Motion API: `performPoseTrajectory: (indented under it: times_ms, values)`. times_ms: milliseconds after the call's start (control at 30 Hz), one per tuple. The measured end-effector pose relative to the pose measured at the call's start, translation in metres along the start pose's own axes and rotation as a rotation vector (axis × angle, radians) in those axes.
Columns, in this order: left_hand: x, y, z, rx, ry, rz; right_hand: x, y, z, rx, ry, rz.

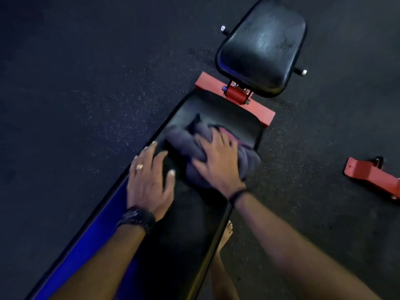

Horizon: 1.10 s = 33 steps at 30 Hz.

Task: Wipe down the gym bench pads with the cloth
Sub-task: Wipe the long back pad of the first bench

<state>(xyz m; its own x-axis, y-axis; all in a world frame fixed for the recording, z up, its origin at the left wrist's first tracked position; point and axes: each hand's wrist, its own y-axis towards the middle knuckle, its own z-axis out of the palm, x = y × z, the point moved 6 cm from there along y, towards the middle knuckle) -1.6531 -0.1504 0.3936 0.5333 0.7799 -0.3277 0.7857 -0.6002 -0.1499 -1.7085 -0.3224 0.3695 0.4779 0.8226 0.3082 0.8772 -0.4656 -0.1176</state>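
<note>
While your right hand (218, 161) presses the bunched grey cloth (207, 148) flat-fingered onto the long bench pad (190, 224), your left hand (149, 180) rests beside it, fingers spread, grasping nothing; the seat pad (263, 46) lies beyond your fingertips.

The right hand (218, 161) presses flat, fingers spread, on a bunched grey cloth (190, 144) near the far end of the long black pad (190, 224). The left hand (149, 180), wearing a ring and a dark watch, rests open on the pad's left edge, just beside the cloth. Beyond the pad, a red frame (259, 113) joins it to a smaller black seat pad (262, 46). A separate red bracket (372, 174) lies on the dark speckled floor (86, 83) at right. A bare foot (226, 234) shows beside the pad.
</note>
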Motion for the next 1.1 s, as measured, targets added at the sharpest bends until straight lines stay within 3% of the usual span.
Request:
performPoseTrajectory:
  times_ms: [67,133,233,333,400,467,533,600,700,800,900,1000,1100]
  values:
    - [0.028,-0.044,-0.013,0.059,0.039,0.059,-0.012,-0.062,-0.006,0.035,0.050,0.007]
    - [0.041,-0.068,-0.012,0.137,0.110,0.110,-0.044,-0.083,-0.010,-0.017,0.067,0.166]
    - [0.041,-0.066,0.000,0.200,0.149,0.103,-0.081,-0.020,-0.004,-0.127,-0.030,0.495]
    - [0.042,-0.063,-0.001,0.191,0.149,0.100,-0.061,0.078,0.006,-0.110,-0.083,0.616]
    - [0.044,-0.065,-0.001,0.201,0.157,0.093,-0.016,0.111,0.017,-0.073,-0.112,0.505]
    - [0.044,-0.064,-0.001,0.200,0.161,0.091,0.039,0.102,0.021,-0.031,-0.132,0.246]
    - [0.044,-0.065,0.000,0.211,0.167,0.092,0.072,0.050,0.022,0.028,-0.074,-0.023]
    - [0.044,-0.062,-0.002,0.197,0.163,0.100,0.064,-0.018,0.018,0.095,0.003,-0.148]
    - [0.043,-0.062,-0.001,0.197,0.145,0.100,-0.001,-0.071,0.000,0.036,-0.006,-0.067]
    - [0.044,-0.063,-0.001,0.200,0.148,0.097,-0.050,-0.021,-0.005,-0.066,-0.068,0.299]
    - [0.046,-0.063,0.000,0.195,0.150,0.092,-0.029,0.047,0.003,-0.056,-0.124,0.523]
    - [0.047,-0.064,0.001,0.191,0.130,0.092,0.031,0.054,0.011,-0.044,-0.121,0.334]
    - [0.047,-0.063,0.000,0.148,0.122,0.101,0.070,0.004,0.015,0.005,-0.100,0.093]
